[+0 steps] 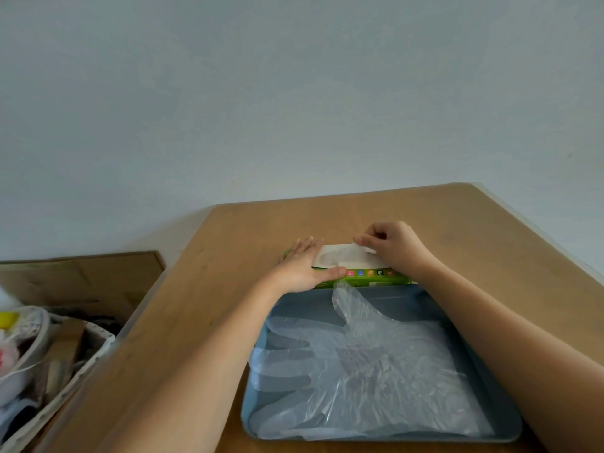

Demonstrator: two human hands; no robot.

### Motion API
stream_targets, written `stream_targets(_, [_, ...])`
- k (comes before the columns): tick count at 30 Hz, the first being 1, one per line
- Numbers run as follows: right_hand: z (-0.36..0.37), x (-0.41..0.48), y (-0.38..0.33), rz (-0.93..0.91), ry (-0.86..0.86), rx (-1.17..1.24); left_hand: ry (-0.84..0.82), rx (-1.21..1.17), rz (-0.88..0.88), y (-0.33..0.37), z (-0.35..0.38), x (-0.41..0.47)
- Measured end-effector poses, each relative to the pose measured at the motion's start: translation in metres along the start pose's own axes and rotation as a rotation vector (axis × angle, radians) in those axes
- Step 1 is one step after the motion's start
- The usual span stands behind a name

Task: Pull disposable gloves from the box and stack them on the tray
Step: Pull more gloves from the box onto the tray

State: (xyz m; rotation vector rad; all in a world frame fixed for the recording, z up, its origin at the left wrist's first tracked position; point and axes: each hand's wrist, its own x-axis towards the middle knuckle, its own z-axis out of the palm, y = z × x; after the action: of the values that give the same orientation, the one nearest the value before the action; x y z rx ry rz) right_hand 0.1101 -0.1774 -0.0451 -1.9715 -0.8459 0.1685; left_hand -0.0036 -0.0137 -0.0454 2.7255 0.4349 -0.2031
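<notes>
Fig. 1 | box (362, 278) long axis left-right, behind tray (402, 297) | stacked gloves (366, 361) in tray, fingers pointing left | we see left hand (302, 268) flat on box, right hand (394, 248) pinching 1 glove (351, 255) at its slot

gloves (366, 354): thin clear crinkled plastic | tray (503, 420): smooth matt blue-grey | table (228, 256): matt wood | box (362, 277): printed card

Soft, even daylight, fairly bright; shadows are weak and soft-edged. A faint sheen lies on the clear gloves (376, 361) in the tray (418, 299). The wide lens bows the surface (202, 315) edge left of the tray; clutter (39, 348) farther left looks smeared.
</notes>
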Motion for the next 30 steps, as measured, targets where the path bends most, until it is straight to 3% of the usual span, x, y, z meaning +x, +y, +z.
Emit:
stream_targets(4, [0.0,0.007,0.006,0.064,0.085,0.107,0.028,-0.014,0.018,0.0,0.004,0.007])
stream_targets(7, [-0.004,0.005,0.003,-0.036,0.02,0.12,0.042,-0.018,0.019,0.001,0.005,0.009])
stream_targets(10, [-0.007,0.004,0.002,-0.161,-0.108,-0.126,0.041,-0.02,0.016,0.002,0.005,0.007])
stream_targets(17, [-0.006,0.005,-0.014,-0.264,0.119,-0.09,0.041,0.009,0.008,0.004,0.005,0.008])
stream_targets(23, [-0.009,0.01,-0.01,-0.107,0.16,-0.03,0.032,-0.026,-0.009,0.002,0.006,0.006])
stream_targets(27, [-0.006,0.016,-0.002,0.04,0.261,0.149,0.082,-0.09,0.077,0.001,0.005,0.005])
stream_targets(30, [-0.009,0.017,0.0,0.095,0.328,0.248,0.064,-0.09,0.038,0.003,0.005,0.003])
